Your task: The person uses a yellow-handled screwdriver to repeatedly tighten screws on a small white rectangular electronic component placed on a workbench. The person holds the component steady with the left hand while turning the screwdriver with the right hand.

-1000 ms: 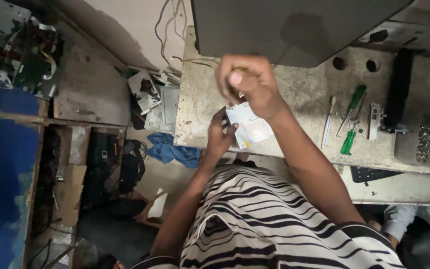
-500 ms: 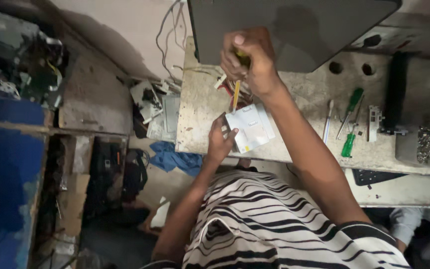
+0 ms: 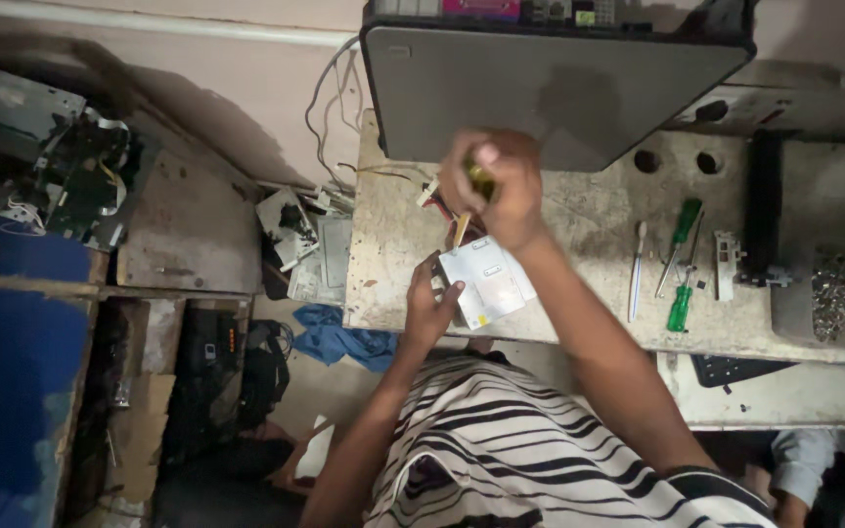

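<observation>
A small white metal box (image 3: 486, 281), like a power unit, lies on the worn workbench (image 3: 579, 303) in front of me. My left hand (image 3: 430, 305) holds its left edge. Above the box, my right hand (image 3: 493, 184) is closed around a yellow-handled screwdriver (image 3: 471, 200) whose shaft points down at the box's upper left corner. A few coloured wires (image 3: 432, 191) come out beside the box's far side.
A grey laptop-like lid (image 3: 550, 83) stands at the bench's back. Two green screwdrivers (image 3: 682, 264), a white tool (image 3: 636, 269) and a tray of screws (image 3: 828, 293) lie to the right. Scrap boards and a blue cloth (image 3: 339, 337) lie left below the bench.
My right hand has risen from the box and now grips the yellow screwdriver upright over it. The left hand stays on the box's edge.
</observation>
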`<state>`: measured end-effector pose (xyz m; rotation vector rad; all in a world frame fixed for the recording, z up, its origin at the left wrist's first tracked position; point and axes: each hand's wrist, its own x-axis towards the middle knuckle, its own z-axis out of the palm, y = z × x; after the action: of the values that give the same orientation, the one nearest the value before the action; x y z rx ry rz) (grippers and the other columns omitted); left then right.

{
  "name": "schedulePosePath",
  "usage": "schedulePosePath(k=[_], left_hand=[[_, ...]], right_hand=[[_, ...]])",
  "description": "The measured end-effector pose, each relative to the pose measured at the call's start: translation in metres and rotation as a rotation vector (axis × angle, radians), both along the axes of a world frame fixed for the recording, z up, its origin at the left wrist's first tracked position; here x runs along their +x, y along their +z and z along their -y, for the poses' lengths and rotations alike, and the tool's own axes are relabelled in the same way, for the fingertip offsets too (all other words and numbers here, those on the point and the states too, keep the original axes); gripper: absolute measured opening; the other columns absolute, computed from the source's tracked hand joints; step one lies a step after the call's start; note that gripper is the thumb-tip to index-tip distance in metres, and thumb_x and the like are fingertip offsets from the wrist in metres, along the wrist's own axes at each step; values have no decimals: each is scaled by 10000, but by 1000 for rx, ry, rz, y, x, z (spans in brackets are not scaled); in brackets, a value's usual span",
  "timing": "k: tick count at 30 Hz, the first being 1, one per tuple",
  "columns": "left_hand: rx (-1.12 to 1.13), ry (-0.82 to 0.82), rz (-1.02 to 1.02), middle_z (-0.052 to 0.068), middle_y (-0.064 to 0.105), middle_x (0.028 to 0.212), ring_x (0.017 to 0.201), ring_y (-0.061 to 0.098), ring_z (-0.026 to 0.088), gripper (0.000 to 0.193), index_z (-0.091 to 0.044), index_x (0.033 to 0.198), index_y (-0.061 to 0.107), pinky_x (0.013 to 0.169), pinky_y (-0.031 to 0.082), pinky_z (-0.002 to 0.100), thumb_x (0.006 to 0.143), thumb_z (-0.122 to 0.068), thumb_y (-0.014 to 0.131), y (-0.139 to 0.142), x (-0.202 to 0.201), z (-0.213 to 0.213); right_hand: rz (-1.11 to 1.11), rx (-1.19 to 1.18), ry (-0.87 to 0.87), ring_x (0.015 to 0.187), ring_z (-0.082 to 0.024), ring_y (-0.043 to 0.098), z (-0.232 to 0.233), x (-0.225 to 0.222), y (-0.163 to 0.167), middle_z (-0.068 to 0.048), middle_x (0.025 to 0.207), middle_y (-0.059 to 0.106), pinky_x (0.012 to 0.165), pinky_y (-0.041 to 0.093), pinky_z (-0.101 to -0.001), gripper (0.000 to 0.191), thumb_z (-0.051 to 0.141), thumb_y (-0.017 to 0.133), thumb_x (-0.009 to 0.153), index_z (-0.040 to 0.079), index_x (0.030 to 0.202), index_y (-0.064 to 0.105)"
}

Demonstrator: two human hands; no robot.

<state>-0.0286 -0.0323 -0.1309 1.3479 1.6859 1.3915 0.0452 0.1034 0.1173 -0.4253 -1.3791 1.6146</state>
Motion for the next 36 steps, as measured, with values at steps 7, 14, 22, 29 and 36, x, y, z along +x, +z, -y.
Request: schedulePosePath(k=[7,14,22,29,36], left_hand=[[-91,-26,191,205,561,1366,1205,635,310,684,29,1459,462,872,616,385,898,-228,757,-2,-1,0],[-175,-16,217,201,542,1378,1224,611,315,703,13,1468,445,855,613,380,881,-208,762,-5,-1,-1],[-117,-14,220,210,563,1363,1200,634,302,689,35,1467,435,861,621,380,898,-193,747,-6,1,1],[-160,-3,226,206,539,1393,1200,624,304,689,27,1462,449,861,610,387,879,-176,756,-4,1,-3],[-138,-6,248,196,541,1391,1211,620,299,700,17,1482,436,860,614,379,891,-178,757,-6,1,-3]], right_hand=[[-46,-51,285,531,-110,402,-18,17,5,-33,638,448,524,344,-281,448,396,561,1039,26,794,501],[118,129,-57,710,-158,541,14,8,25,-98,816,567,657,473,-333,250,190,498,1066,-30,954,533],[-64,35,444,456,-67,340,-3,13,21,-13,546,416,462,258,-268,431,313,510,1057,18,743,480],[81,199,109,716,-161,528,13,10,19,-97,851,555,703,467,-348,359,288,462,1134,-24,983,554],[-70,50,-10,539,-130,384,15,7,12,-46,637,454,519,332,-299,430,361,489,1089,41,802,483]])
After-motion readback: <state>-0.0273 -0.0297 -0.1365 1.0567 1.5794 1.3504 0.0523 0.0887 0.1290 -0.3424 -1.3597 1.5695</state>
